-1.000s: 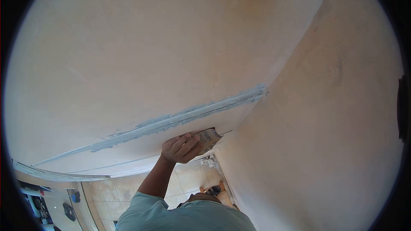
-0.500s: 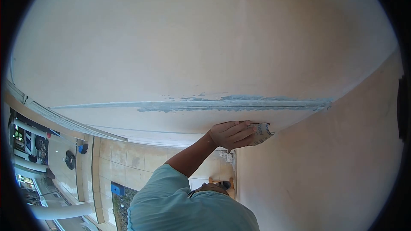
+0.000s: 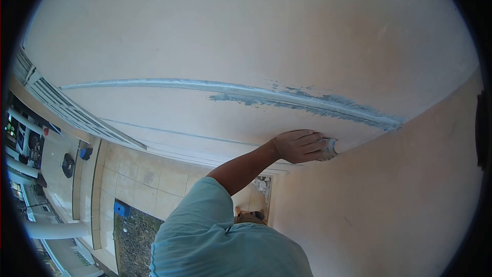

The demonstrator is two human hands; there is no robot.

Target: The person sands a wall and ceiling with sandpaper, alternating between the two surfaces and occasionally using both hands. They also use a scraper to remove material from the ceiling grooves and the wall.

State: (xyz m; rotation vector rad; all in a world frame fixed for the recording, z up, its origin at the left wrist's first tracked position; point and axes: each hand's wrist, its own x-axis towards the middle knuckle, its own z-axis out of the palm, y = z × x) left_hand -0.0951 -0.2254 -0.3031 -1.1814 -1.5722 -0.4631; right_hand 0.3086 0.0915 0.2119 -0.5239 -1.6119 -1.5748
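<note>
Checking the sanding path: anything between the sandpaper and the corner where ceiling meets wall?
Nothing visible. The hand presses the sandpaper flat on the ceiling, right beside the wall junction. The grey filler strip runs apart, above the hand.

1. We look at a pale plastered ceiling (image 3: pixel 215 25), which meets a wall (image 3: pixel 389 200) at the right.
2. A grey-blue filler strip (image 3: pixel 287 98) runs across the ceiling (rough-edged toward the corner).
3. Pressed flat against the ceiling, just below the strip's right end, is a sheet of sandpaper (image 3: pixel 330 147).
4. Far beneath lies a tiled floor (image 3: pixel 148 184).
</note>
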